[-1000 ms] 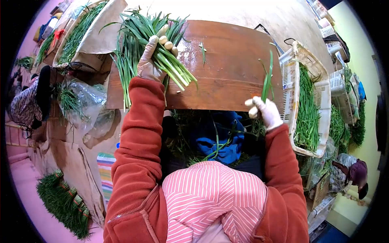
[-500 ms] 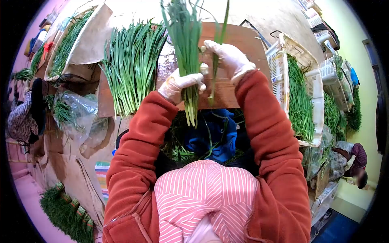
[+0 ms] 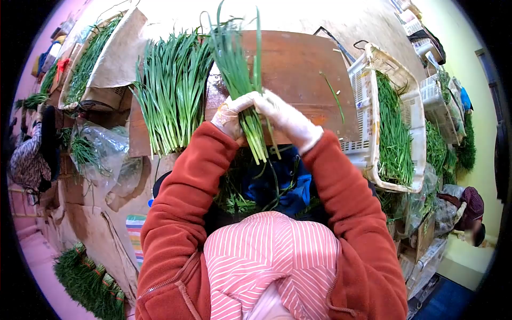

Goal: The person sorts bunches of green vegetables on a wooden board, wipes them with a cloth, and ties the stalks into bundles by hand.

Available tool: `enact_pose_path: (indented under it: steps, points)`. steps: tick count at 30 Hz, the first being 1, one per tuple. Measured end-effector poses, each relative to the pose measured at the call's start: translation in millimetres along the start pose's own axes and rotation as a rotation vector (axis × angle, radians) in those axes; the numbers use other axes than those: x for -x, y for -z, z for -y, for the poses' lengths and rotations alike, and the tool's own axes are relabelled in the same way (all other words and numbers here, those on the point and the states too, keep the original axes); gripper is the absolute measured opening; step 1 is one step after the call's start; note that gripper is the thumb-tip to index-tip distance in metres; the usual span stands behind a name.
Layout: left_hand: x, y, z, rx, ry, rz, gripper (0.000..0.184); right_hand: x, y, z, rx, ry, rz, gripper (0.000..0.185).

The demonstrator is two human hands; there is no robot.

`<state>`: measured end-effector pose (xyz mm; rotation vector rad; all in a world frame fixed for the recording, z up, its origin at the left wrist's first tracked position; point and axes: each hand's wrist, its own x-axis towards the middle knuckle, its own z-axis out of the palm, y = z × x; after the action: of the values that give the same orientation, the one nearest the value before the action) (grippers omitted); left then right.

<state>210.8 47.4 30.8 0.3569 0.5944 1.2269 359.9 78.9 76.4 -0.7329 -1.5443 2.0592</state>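
My left hand (image 3: 229,118), in a white glove, is closed around a bunch of garlic chives (image 3: 234,64), leaves pointing away and pale stem ends toward me. My right hand (image 3: 288,118), also gloved, meets the bunch from the right. Its fingers are closed on a loose chive stalk (image 3: 257,58) that runs alongside the bunch; the fingertips are partly hidden. Both hands are over the near edge of a brown board (image 3: 304,69). On the board's left lies a broad pile of chives (image 3: 173,90). A single cut-off leaf (image 3: 333,96) lies on the right.
A white plastic crate (image 3: 368,122) of chives stands to the right. At far left are another filled crate (image 3: 88,64) and clear plastic bags (image 3: 106,149). Tied bundles (image 3: 90,277) lie lower left. Other people (image 3: 34,149) sit at both sides. Blue cloth (image 3: 282,181) is below the board.
My right hand has come left and down to the bunch, bringing the stalk against it. The bunch has tilted slightly. A leaf now shows on the board's right.
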Motion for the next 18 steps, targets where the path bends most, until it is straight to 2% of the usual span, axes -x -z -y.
enact_pose_path:
  steps: [1, 2, 3, 4, 5, 6, 7, 8, 9, 10, 15, 17, 18]
  points:
    - [-2, 6, -4, -0.013, -0.034, -0.028, 0.025, 8, 1, -14, -0.005, 0.068, 0.038, 0.069]
    - [-1, 7, -8, 0.050, -0.003, -0.058, 0.025, 20, 7, -29, 0.000, 0.021, 0.089, 0.081]
    - [0, 10, -11, 0.113, 0.034, -0.089, 0.025, 33, -2, -15, -0.022, 0.020, 0.138, 0.084]
    - [-4, 16, -19, 0.023, 0.040, -0.126, 0.021, 42, -2, -27, -0.091, -0.046, 0.100, 0.083]
    - [-6, 16, -17, 0.126, -0.023, -0.125, 0.020, 48, 0, -38, -0.159, -0.111, 0.062, 0.083]
    - [-6, 14, -19, 0.138, -0.041, -0.120, 0.020, 52, 0, -34, -0.146, -0.235, 0.063, 0.078]
    - [-7, 14, -21, 0.149, -0.062, -0.114, 0.021, 59, -10, -25, -0.090, -0.286, -0.009, 0.058]
    - [-10, 24, -21, 0.197, -0.087, -0.017, 0.023, 65, -6, -27, -0.016, -0.381, -0.017, 0.046]
    - [-9, 22, -23, 0.214, -0.136, -0.061, 0.024, 70, -3, -29, 0.058, -0.476, -0.024, 0.037]
    - [-8, 26, -24, 0.174, -0.150, -0.094, 0.024, 76, -9, -30, 0.116, -0.445, -0.077, 0.028]
    - [-5, 28, -34, 0.041, -0.160, -0.192, 0.023, 110, -1, -60, 0.108, -0.476, -0.054, 0.022]
    - [-8, 39, -41, 0.213, -0.284, -0.128, 0.021, 125, 2, -90, 0.266, -0.650, -0.021, 0.027]
    - [-6, 37, -48, 0.263, -0.293, -0.028, 0.021, 131, 1, -96, 0.634, -0.502, 0.163, 0.032]
